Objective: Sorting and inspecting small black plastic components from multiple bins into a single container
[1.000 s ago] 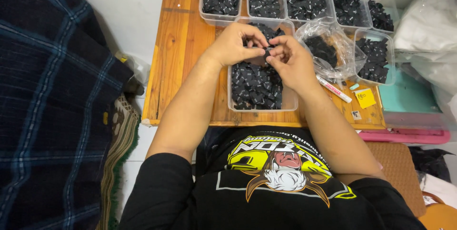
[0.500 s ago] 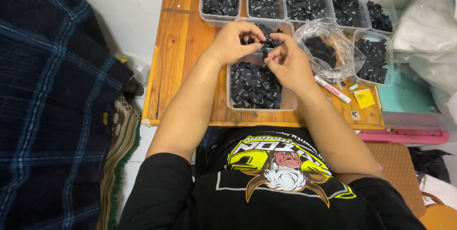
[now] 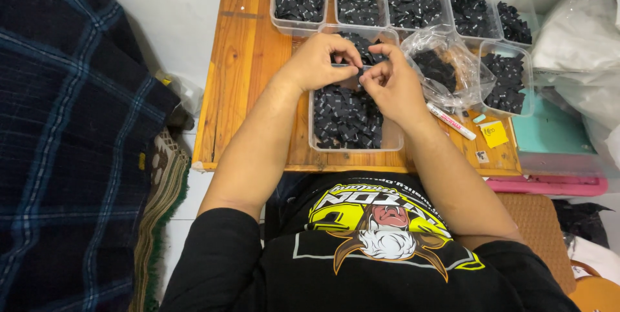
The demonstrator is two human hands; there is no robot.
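My left hand [image 3: 318, 61] and my right hand [image 3: 391, 83] meet above a clear plastic tub [image 3: 387, 139] full of small black folded labels [image 3: 343, 115]. Both hands pinch one small black label [image 3: 360, 64] between fingertips, just over the tub's far end. My forearms reach out over the wooden board [image 3: 242, 60] that carries the tubs.
A row of several clear tubs [image 3: 297, 2] of black labels lines the board's far edge. A clear plastic bag [image 3: 445, 66] of labels and another tub [image 3: 510, 83] lie right. A white marker [image 3: 451, 121] and yellow note [image 3: 495, 135] lie near the right edge. A dark plaid cloth [image 3: 64, 144] lies left.
The hands have stayed together over the tub; the fingers have shifted slightly while working the small label. Nothing else has moved.
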